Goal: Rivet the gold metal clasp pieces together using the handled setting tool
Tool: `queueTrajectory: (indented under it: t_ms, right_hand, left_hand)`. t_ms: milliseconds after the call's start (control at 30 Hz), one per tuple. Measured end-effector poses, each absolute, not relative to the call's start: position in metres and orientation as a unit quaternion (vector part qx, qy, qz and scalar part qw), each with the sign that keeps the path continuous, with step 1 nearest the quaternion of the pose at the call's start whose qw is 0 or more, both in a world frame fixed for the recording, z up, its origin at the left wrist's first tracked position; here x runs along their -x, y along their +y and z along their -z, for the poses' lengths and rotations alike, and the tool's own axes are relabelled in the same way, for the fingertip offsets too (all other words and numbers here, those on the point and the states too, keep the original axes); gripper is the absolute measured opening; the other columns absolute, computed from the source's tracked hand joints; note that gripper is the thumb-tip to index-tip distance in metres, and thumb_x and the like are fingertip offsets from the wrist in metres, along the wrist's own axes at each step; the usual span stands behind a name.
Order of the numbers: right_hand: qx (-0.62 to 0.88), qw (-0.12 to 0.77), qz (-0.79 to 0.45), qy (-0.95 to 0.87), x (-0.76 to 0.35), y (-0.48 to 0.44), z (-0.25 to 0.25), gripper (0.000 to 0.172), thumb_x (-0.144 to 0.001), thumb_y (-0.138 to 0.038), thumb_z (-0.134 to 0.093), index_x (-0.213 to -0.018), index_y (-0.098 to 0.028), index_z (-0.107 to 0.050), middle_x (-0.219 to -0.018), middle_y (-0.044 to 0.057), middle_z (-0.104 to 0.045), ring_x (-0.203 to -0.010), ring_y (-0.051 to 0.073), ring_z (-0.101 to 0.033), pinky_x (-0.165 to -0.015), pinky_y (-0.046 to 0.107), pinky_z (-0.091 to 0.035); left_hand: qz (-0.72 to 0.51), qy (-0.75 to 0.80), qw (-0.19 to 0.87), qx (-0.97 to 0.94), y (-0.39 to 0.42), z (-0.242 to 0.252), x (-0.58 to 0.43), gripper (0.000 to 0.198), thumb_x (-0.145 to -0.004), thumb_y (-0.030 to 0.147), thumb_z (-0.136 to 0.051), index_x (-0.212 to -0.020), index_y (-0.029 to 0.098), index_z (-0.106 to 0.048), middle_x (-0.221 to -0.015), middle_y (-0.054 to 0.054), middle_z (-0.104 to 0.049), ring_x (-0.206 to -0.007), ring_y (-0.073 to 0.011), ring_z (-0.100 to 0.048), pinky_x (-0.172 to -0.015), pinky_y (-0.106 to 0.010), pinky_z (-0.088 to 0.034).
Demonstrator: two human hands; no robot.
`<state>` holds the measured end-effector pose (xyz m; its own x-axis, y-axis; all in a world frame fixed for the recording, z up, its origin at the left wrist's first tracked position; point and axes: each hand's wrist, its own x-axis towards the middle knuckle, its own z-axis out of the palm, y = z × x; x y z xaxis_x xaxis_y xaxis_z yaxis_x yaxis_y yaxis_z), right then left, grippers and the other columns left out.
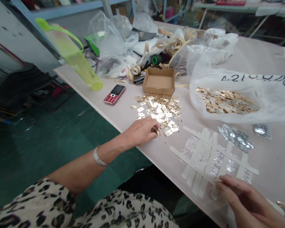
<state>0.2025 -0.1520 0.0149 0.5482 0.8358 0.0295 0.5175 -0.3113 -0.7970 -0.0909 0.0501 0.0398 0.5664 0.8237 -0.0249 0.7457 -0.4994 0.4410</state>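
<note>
My left hand (pixel 143 130) reaches to the near edge of a loose pile of small gold metal plates (pixel 161 110), its fingers curled round a few of them. The plates have cut-out holes. My right hand (pixel 249 201) is over the table at the lower right, thumb and finger pressed together; what they hold, if anything, is too small to make out. Just beyond it, strips of whitish tape (pixel 201 152) lie crisscrossed over clear plastic on the table. Round silver metal discs (pixel 235 137) lie in a heap past the tape.
An open cardboard box (pixel 159 80) stands behind the pile. To its left are a red keypad phone (pixel 115 94) and a yellow-green plastic bottle (pixel 79 63). A clear bag (pixel 228 117) of gold plates lies at right. Plastic bags and beige strips (pixel 177 46) clutter the back.
</note>
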Motion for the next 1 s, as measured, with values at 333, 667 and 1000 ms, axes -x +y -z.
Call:
queueTrajectory:
  t_ms: [333, 667, 1000]
  right_hand:
    - [0.708, 0.458, -0.315, -0.435, -0.164, -0.126, -0.008, 0.027, -0.073, -0.045, -0.077, -0.086, -0.021, -0.076, -0.086, 0.006, -0.074, -0.081, 0.021, -0.07, -0.079, 0.034, -0.058]
    - [0.634, 0.586, -0.398, -0.312, -0.123, -0.105, -0.014, 0.02, -0.078, -0.036, -0.077, -0.09, -0.021, -0.073, -0.078, 0.002, -0.074, -0.069, 0.015, -0.07, -0.068, 0.027, -0.059]
    - [0.695, 0.548, -0.268, -0.381, -0.125, -0.103, -0.013, 0.019, -0.08, -0.036, -0.074, -0.092, -0.022, -0.075, -0.092, 0.003, -0.076, -0.081, 0.016, -0.071, -0.079, 0.029, -0.058]
  left_hand:
    - [-0.186, 0.475, 0.336, -0.792, 0.035, -0.043, 0.093, 0.005, -0.082, 0.017, -0.065, -0.078, 0.017, -0.068, -0.073, 0.003, -0.066, -0.068, -0.0088, -0.059, -0.066, -0.021, -0.045]
    - [-0.325, 0.435, 0.713, -0.443, -0.011, -0.036, 0.022, 0.019, -0.08, 0.021, -0.072, -0.097, 0.013, -0.07, -0.09, -0.004, -0.074, -0.081, -0.0131, -0.071, -0.077, -0.027, -0.06]
    - [-0.356, 0.43, 0.718, -0.416, -0.038, -0.035, -0.007, 0.013, -0.083, 0.022, -0.068, -0.092, 0.013, -0.071, -0.09, -0.005, -0.076, -0.082, -0.0142, -0.071, -0.079, -0.026, -0.058]
